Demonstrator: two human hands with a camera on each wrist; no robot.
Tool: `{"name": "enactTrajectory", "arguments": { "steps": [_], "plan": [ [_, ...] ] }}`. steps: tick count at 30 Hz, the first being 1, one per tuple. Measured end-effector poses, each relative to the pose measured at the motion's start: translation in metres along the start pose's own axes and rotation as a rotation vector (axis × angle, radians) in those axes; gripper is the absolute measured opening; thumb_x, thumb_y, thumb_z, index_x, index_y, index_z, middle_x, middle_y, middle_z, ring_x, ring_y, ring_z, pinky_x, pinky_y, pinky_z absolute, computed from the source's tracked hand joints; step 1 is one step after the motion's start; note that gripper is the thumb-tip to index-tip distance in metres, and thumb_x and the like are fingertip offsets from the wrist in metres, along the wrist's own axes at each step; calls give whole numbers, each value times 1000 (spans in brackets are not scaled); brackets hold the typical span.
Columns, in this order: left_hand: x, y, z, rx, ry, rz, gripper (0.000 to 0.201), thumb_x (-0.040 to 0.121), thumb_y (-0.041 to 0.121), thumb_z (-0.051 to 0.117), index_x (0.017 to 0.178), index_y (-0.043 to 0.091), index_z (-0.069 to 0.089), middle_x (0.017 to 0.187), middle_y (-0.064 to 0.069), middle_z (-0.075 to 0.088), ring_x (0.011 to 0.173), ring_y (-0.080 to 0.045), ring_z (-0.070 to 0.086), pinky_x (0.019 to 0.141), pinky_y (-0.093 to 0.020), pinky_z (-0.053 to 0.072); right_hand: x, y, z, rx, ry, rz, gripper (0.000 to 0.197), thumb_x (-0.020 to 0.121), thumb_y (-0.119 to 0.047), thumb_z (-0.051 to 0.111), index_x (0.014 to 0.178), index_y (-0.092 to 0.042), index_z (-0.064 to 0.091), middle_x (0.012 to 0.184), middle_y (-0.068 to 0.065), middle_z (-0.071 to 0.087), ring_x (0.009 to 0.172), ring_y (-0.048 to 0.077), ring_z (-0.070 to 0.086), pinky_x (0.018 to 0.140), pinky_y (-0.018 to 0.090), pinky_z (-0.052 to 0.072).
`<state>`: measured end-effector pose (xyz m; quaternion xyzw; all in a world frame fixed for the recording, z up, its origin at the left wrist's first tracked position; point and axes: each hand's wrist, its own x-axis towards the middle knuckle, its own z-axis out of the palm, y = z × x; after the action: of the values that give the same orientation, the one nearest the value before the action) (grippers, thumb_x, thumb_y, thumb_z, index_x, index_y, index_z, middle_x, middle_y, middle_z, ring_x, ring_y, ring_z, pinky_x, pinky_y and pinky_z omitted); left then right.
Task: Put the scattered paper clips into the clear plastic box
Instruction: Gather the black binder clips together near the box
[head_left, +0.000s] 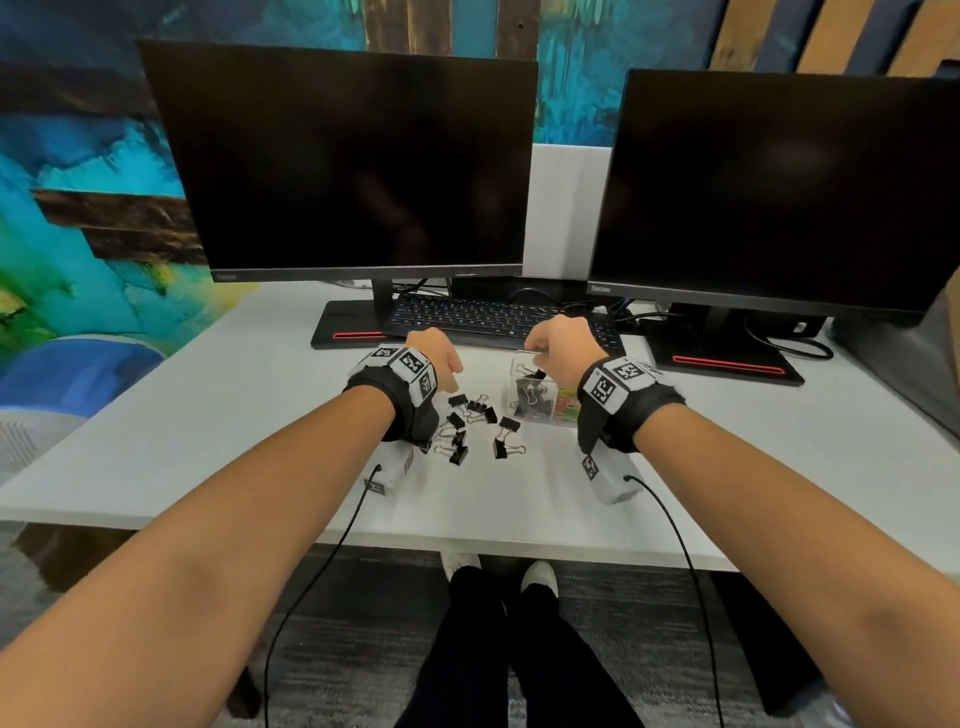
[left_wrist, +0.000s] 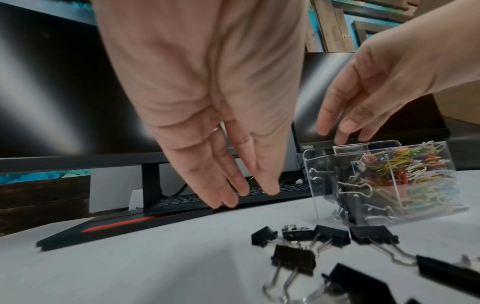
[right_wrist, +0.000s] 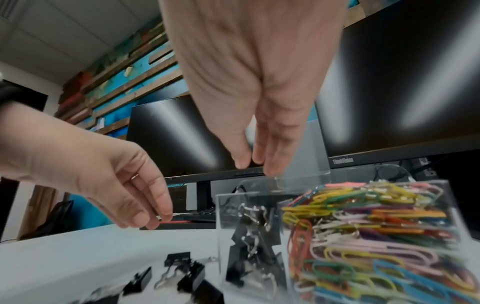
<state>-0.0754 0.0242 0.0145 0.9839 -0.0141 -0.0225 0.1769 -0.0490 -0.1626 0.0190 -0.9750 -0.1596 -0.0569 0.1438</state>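
Observation:
Several black binder clips (head_left: 460, 452) lie scattered on the white table (head_left: 208, 415), also seen in the wrist views as clips (left_wrist: 293, 261) and clips (right_wrist: 187, 271). The clear plastic box (head_left: 519, 364) stands to their right; its left compartment holds black clips and its right one coloured paper clips (right_wrist: 363, 236). My right hand (right_wrist: 255, 164) hovers just over the box (left_wrist: 324, 174) with straight fingers and holds nothing. My left hand (left_wrist: 246, 193) hangs above the table left of the clips, fingers straight and empty.
Two dark monitors (head_left: 363, 156) stand behind, their flat bases (head_left: 353, 327) resting on the table. A black keyboard (head_left: 483, 317) lies just beyond the hands. Cables run at the back right. The table's front edge (head_left: 467, 540) is close to me.

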Motion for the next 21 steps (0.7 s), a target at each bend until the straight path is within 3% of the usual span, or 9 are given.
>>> {"name": "enactTrajectory", "arguments": {
  "steps": [2, 4, 6, 9, 11, 13, 18, 21],
  "plan": [
    [-4, -9, 2, 8, -43, 7, 35, 83, 21, 70, 116, 10, 68, 120, -4, 66, 110, -19, 62, 92, -23, 49, -7, -2, 4, 32, 111, -45, 25, 90, -5, 53, 109, -10, 68, 113, 15, 60, 104, 30, 59, 92, 36, 49],
    [-11, -15, 8, -9, -81, 0, 34, 79, 30, 74, 110, 15, 72, 112, -1, 69, 102, -17, 63, 84, -22, 50, -19, -8, 11, 68, 145, -110, 21, 90, -9, 53, 104, -10, 70, 101, 10, 61, 95, 26, 61, 87, 32, 50],
    [-14, -18, 15, 12, -137, -6, 41, 72, 43, 77, 106, 19, 73, 108, 3, 70, 96, -15, 63, 87, -25, 51, -30, -17, 19, 32, -1, -170, 20, 89, -16, 57, 104, -10, 69, 96, 6, 66, 92, 21, 61, 86, 25, 48],
    [-21, -15, 26, 125, -256, -18, 72, 56, 60, 80, 117, 25, 64, 117, 8, 63, 107, -15, 60, 97, -32, 48, -40, -29, 33, -133, -247, -229, 39, 85, -30, 65, 119, -11, 64, 114, 6, 66, 109, 23, 58, 90, 27, 44],
    [-23, -13, 32, 164, -306, -15, 85, 49, 58, 84, 124, 28, 56, 127, 7, 55, 114, -16, 55, 102, -37, 44, -42, -31, 43, -185, -352, -219, 57, 81, -38, 70, 129, -12, 56, 124, 8, 60, 117, 25, 53, 94, 30, 43],
    [-25, -13, 35, 199, -307, 9, 82, 54, 50, 86, 125, 27, 53, 130, 4, 52, 118, -19, 52, 103, -38, 43, -42, -31, 50, -219, -404, -203, 62, 80, -41, 70, 133, -12, 52, 124, 9, 60, 118, 26, 52, 94, 30, 43],
    [-24, -14, 37, 164, -297, 38, 62, 63, 41, 84, 117, 25, 59, 125, 1, 57, 111, -20, 57, 98, -35, 47, -37, -30, 52, -154, -414, -205, 43, 82, -29, 71, 121, -14, 64, 117, 7, 66, 109, 24, 59, 91, 27, 44],
    [-23, -13, 37, 123, -283, 69, 49, 68, 33, 82, 111, 19, 64, 119, -1, 63, 92, -17, 63, 80, -27, 52, -34, -27, 55, -134, -385, -208, 31, 81, -22, 72, 111, -13, 70, 115, 6, 68, 104, 23, 63, 93, 29, 48]
  ]
}}
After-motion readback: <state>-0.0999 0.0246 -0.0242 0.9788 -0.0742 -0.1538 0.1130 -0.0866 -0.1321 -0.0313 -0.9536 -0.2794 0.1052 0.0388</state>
